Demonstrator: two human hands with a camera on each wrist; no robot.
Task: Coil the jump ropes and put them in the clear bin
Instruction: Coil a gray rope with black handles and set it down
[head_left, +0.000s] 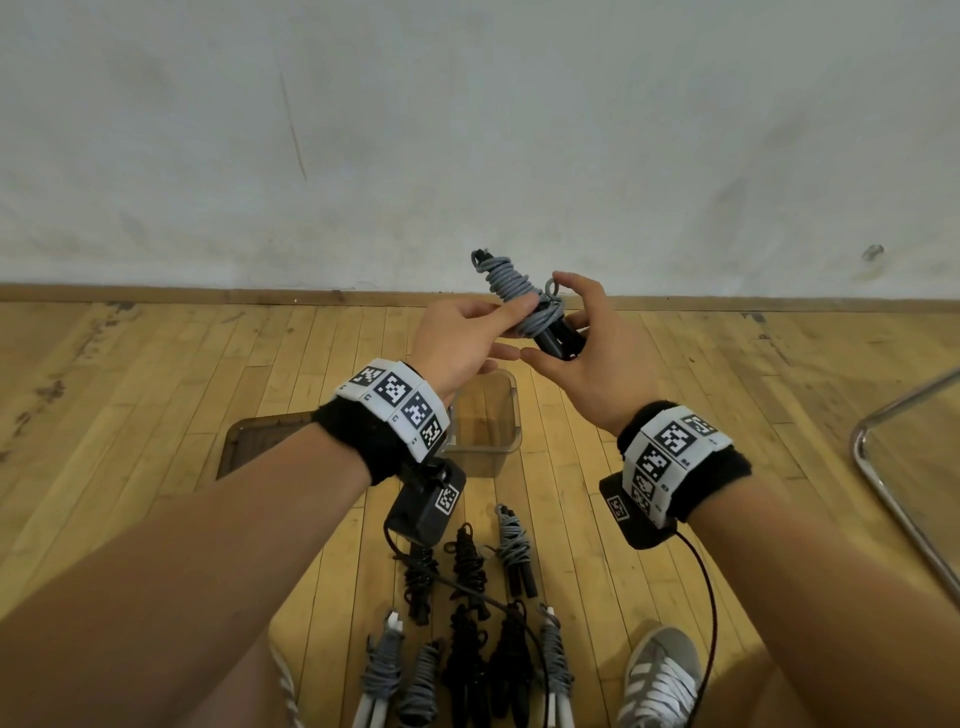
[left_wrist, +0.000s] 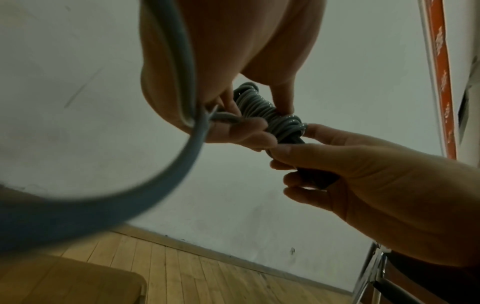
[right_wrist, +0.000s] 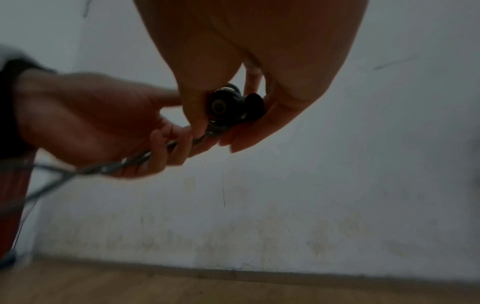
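Observation:
A grey jump rope (head_left: 511, 285) is wound round its two black handles (head_left: 555, 340) and held up in front of the wall. My right hand (head_left: 574, 340) grips the handles' lower ends (right_wrist: 224, 106). My left hand (head_left: 467, 338) pinches the coil (left_wrist: 262, 109) and holds the rope's loose tail (right_wrist: 135, 161) in its curled fingers. The clear bin (head_left: 491, 415) stands on the floor just below the hands, partly hidden by my left wrist, and looks empty.
Several coiled grey and black jump ropes (head_left: 467, 564) lie on the wooden floor near my feet. A dark mat (head_left: 260, 441) lies left of the bin. A chrome chair frame (head_left: 904, 499) stands at right. My shoe (head_left: 662, 675) is at lower right.

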